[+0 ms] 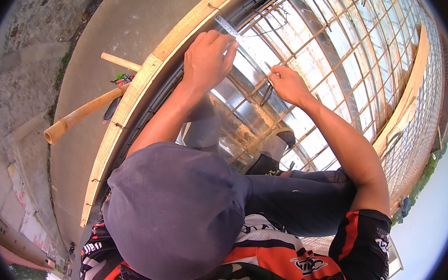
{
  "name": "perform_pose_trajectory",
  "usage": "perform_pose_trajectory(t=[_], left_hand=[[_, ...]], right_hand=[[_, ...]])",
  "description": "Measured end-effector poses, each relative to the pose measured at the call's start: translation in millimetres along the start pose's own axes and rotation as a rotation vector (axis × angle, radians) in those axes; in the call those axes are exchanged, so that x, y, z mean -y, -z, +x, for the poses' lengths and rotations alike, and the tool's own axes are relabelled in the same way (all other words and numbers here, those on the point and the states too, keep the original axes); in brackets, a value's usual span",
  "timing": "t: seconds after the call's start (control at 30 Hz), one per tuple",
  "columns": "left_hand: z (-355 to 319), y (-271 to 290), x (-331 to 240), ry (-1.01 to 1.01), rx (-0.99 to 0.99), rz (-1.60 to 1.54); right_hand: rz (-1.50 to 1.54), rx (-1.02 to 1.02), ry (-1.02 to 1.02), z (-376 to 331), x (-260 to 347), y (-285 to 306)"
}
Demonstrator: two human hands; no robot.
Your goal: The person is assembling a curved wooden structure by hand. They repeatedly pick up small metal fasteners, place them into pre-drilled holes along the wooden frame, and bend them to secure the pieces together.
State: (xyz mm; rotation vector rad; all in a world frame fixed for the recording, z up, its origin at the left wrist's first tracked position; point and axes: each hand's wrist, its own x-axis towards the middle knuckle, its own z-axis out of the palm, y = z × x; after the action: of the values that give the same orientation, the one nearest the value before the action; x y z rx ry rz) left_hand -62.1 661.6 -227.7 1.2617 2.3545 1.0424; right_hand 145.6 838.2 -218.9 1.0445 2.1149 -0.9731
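Note:
My left hand [208,62] is closed at the wooden edge board, its fingers curled at a pale marked strip, apparently a measuring tape [226,26]. The strip lies across the gap between the board and the rusty rebar mesh [316,34]. Over the mesh, my right hand [290,86] is closed in a pinch, thumb and forefinger pressed together. What it pinches is too small to make out. Dark bent wires [266,94] hang just below its fingertips.
A curved wooden board [151,66] with wire ties borders the left side. Bamboo poles [86,113] stick out beyond it, over a paved road [117,21] below. Metal decking sheets [263,43] lie under the mesh. Another plank [409,91] stands at the right.

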Motion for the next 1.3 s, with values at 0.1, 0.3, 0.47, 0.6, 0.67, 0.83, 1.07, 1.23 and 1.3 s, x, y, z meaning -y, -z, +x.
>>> perform_pose_trajectory(t=[0.1,0.3,0.47,0.6,0.67,0.83,1.07,1.23,1.3], left_hand=[[20.8,33.2,-15.1,-0.215,-0.242,0.228],[63.9,40.7,28.2,0.083,0.075,0.468],[72.5,47.0,22.4,0.232,0.245,0.419],[70.5,51.2,25.5,0.225,0.22,0.398],[71.6,52.0,22.4,0.211,0.205,0.386],[76.3,45.5,19.2,0.164,0.2,0.368],[77.5,48.5,20.0,0.237,0.236,0.381],[74.6,50.2,21.5,0.246,0.214,0.406],[78.9,40.6,12.7,0.248,0.208,0.385]], right_hand=[[-0.018,-0.042,0.023,0.9,-2.1,1.1],[-0.355,0.027,0.045,-13.1,17.9,29.7],[-0.43,-0.351,0.459,-3.2,31.7,78.1],[-0.042,-0.896,0.895,66.3,42.8,153.8],[0.147,-1.176,0.857,112.7,44.6,185.2],[0.633,-1.433,0.699,224.1,89.3,200.7],[0.557,-1.279,0.75,259.1,125.1,182.3],[0.749,-1.385,0.738,251.2,117.5,188.2],[1.017,-1.337,0.718,267.4,121.3,200.5]])
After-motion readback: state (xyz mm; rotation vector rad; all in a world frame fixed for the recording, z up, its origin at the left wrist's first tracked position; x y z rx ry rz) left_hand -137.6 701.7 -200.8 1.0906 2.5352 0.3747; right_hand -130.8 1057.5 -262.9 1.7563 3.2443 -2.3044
